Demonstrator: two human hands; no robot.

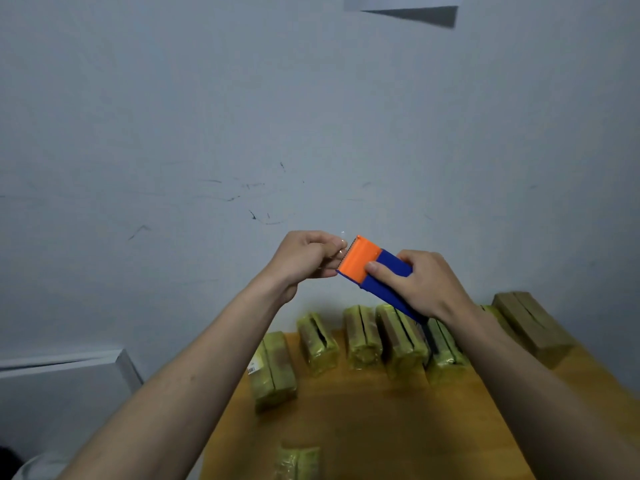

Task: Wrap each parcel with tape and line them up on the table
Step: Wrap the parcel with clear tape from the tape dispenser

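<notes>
Step in hand: by my reading, the person is finding and freeing the loose end of the tape before wrapping another parcel.
Right hand [419, 285]: fingers and thumb curled round the tape dispenser [375, 271], blue body with an orange toothed end, held up in the air in front of the wall [242, 116].
Left hand [304, 259]: fingers curled, fingertips pinching at the toothed edge; the clear tape itself is too faint to see plainly.
Row of parcels [363, 341]: small brown blocks under glossy yellowish tape, standing side by side along the far edge of the wooden table [398, 427], below the hands.
Far-right parcel [531, 327]: duller and browner, seemingly not wrapped yet.
Left parcel [273, 370]: slightly nearer than the row, with a barcode label.
Near parcel [299, 462]: alone at the near edge, well apart from the row, blurred.
Next move: likely needs a length of tape drawn out, then brought down to a parcel still to be wrapped.
</notes>
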